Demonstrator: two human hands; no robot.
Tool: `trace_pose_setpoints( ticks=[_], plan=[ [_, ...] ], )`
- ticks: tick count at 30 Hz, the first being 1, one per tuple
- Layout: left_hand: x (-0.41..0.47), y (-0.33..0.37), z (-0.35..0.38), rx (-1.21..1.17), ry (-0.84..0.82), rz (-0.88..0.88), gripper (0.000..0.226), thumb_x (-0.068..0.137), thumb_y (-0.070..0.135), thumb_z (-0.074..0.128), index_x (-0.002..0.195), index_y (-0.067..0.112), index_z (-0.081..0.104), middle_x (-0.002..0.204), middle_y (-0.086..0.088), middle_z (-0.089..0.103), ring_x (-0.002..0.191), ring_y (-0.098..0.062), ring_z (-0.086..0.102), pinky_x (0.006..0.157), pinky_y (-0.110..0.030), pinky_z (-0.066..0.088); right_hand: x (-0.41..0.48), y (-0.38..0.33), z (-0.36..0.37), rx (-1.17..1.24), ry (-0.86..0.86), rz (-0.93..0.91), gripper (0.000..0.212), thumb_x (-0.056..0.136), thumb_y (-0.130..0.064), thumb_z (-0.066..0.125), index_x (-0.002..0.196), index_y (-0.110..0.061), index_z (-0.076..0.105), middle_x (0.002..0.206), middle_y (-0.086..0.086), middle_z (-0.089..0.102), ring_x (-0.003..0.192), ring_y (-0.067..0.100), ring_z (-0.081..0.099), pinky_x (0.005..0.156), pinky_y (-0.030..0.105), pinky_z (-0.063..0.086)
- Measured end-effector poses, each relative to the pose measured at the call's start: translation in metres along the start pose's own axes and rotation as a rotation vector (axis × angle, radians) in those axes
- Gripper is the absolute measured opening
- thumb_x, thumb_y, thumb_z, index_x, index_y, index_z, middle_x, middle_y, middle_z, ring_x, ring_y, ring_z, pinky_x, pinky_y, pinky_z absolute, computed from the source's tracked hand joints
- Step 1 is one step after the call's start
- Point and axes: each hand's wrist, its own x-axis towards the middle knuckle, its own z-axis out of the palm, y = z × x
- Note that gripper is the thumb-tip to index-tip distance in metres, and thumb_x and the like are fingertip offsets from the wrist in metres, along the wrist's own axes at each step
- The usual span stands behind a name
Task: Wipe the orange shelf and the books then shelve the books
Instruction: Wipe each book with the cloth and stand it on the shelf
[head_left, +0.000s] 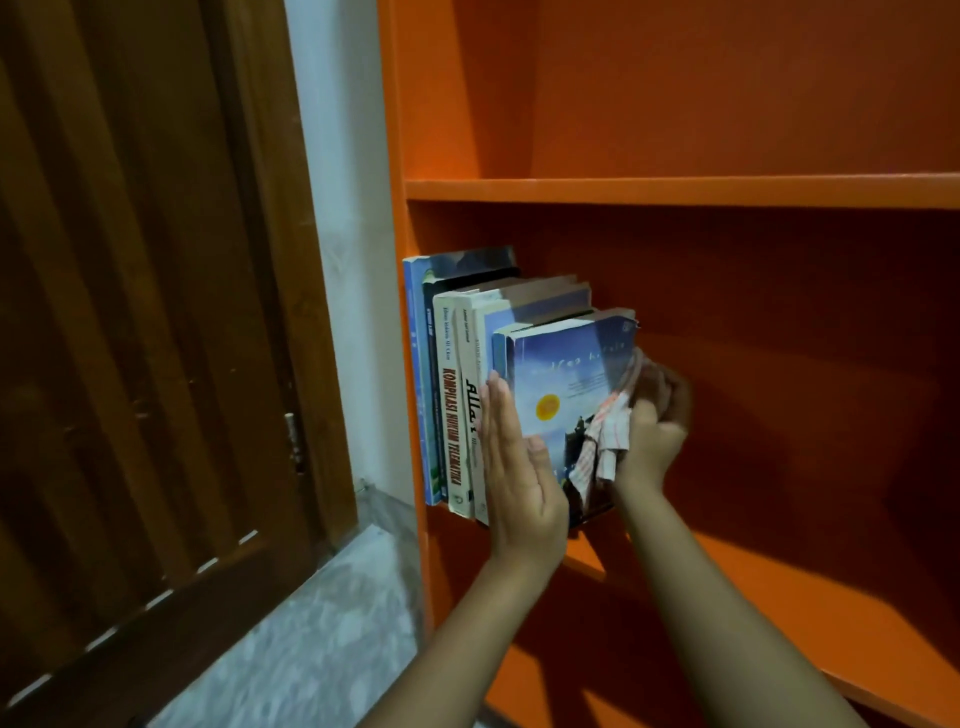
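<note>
1. A row of upright paperback books (457, 395) is stood at the left end of the middle board of the orange painted shelf unit (675, 189). The row is set against the unit's left side wall, and the spines are faced toward the board's front edge.
2. The left hand (519, 457) is held flat, with its fingers straight and together. It is pressed against the spines at the right end of the row, and nothing is gripped by it.
3. The last book on the right, a glossy blue paperback with a round yellow sticker (561, 374), is turned so that its cover is faced toward the bare part of the board.
4. The right hand (657, 431), slightly blurred, is laid against that cover near its rear edge. Its fingers are curled round a crumpled white cloth with an orange check (605, 441).
5. The cloth is bunched between hand and cover, and a loose fold is hung down over the cover's lower part.
6. The books are rectangular, with white, cream and blue spines lettered in red and black. Dull brownish page blocks are shown on top.
7. The shelf boards are flat, straight-edged and smoothly painted.
8. Left of the unit, a strip of white wall (343, 208), a dark brown slatted wooden door (130, 312) and a grey speckled floor (311, 649) are seen.
</note>
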Motion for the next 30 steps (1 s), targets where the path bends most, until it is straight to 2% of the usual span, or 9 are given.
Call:
trace_pose_setpoints(
  ticks=[2, 5, 9, 11, 14, 16, 17, 24, 30],
  plan=[
    [-0.001, -0.009, 0.011, 0.117, 0.005, 0.0, 0.058, 0.1, 0.027, 0.025, 0.15, 0.02, -0.005, 0.159, 0.01, -0.003, 0.147, -0.017, 0.002, 0.119, -0.029, -0.001, 0.005, 0.02, 0.001, -0.027, -0.023, -0.006, 0.007, 0.094, -0.009, 0.051, 0.089, -0.011, 0.056, 0.08, -0.008, 0.057, 0.067, -0.012, 0.054, 0.07, 0.013, 0.042],
    [0.0, -0.019, 0.02, 0.247, 0.004, 0.04, 0.068, 0.097, 0.022, 0.033, 0.149, 0.018, -0.01, 0.158, 0.009, -0.013, 0.147, -0.016, -0.004, 0.119, -0.031, -0.004, 0.012, 0.037, 0.002, -0.065, -0.058, -0.005, 0.009, 0.091, -0.024, 0.052, 0.083, -0.026, 0.056, 0.083, -0.008, 0.06, 0.073, -0.007, 0.056, 0.075, 0.022, 0.044],
    [0.001, -0.026, 0.024, 0.349, -0.016, 0.082, 0.074, 0.096, 0.019, 0.038, 0.147, 0.019, -0.015, 0.156, 0.009, -0.019, 0.146, -0.014, -0.007, 0.118, -0.03, -0.005, 0.028, 0.054, 0.002, -0.133, -0.074, -0.022, 0.007, 0.081, -0.045, 0.056, 0.081, -0.042, 0.062, 0.095, 0.011, 0.063, 0.094, 0.031, 0.06, 0.083, 0.044, 0.047],
    [0.0, -0.026, 0.024, 0.383, -0.016, 0.092, 0.074, 0.096, 0.018, 0.039, 0.147, 0.018, -0.015, 0.156, 0.006, -0.016, 0.146, -0.015, -0.007, 0.118, -0.03, -0.005, 0.031, 0.058, 0.0, -0.139, -0.079, -0.045, 0.011, 0.081, -0.046, 0.055, 0.082, -0.036, 0.06, 0.097, 0.015, 0.062, 0.095, 0.036, 0.059, 0.084, 0.048, 0.046],
    [0.0, -0.026, 0.024, 0.407, -0.01, 0.098, 0.073, 0.096, 0.019, 0.038, 0.147, 0.016, -0.013, 0.155, 0.002, -0.006, 0.146, -0.015, -0.007, 0.119, -0.031, -0.004, 0.025, 0.049, 0.001, -0.129, -0.101, -0.048, 0.012, 0.083, -0.043, 0.051, 0.087, -0.031, 0.054, 0.091, -0.002, 0.059, 0.09, 0.013, 0.058, 0.083, 0.034, 0.045],
    [0.001, -0.026, 0.022, 0.437, -0.028, 0.109, 0.073, 0.095, 0.019, 0.038, 0.147, 0.015, -0.013, 0.155, 0.0, -0.005, 0.146, -0.016, -0.007, 0.119, -0.032, -0.003, 0.02, 0.048, 0.001, -0.121, -0.128, -0.04, 0.007, 0.089, -0.031, 0.049, 0.089, -0.025, 0.052, 0.09, -0.009, 0.055, 0.083, -0.008, 0.054, 0.078, 0.015, 0.041],
    [0.001, -0.026, 0.02, 0.464, -0.04, 0.119, 0.074, 0.094, 0.02, 0.039, 0.147, 0.014, -0.013, 0.155, -0.001, -0.003, 0.146, -0.017, -0.007, 0.119, -0.033, -0.002, 0.018, 0.047, 0.0, -0.122, -0.138, -0.038, 0.007, 0.091, -0.026, 0.047, 0.091, -0.021, 0.051, 0.089, -0.01, 0.054, 0.079, -0.013, 0.052, 0.077, 0.013, 0.04],
    [0.003, -0.026, 0.01, 0.507, -0.091, 0.13, 0.069, 0.092, 0.017, 0.045, 0.146, 0.001, 0.004, 0.154, -0.012, 0.003, 0.145, -0.023, 0.0, 0.12, -0.034, 0.003, 0.012, 0.046, -0.009, -0.14, -0.168, 0.0, 0.006, 0.092, -0.024, 0.046, 0.091, -0.024, 0.051, 0.088, -0.01, 0.056, 0.078, -0.005, 0.054, 0.075, 0.017, 0.042],
    [0.002, -0.023, 0.01, 0.499, -0.096, 0.118, 0.071, 0.091, 0.016, 0.047, 0.145, -0.001, 0.004, 0.155, -0.014, 0.004, 0.145, -0.024, 0.0, 0.12, -0.038, 0.005, 0.013, 0.04, -0.012, -0.173, -0.17, -0.007, 0.006, 0.097, -0.01, 0.046, 0.098, -0.013, 0.051, 0.088, -0.012, 0.054, 0.074, -0.015, 0.052, 0.074, 0.011, 0.041]
  ],
)
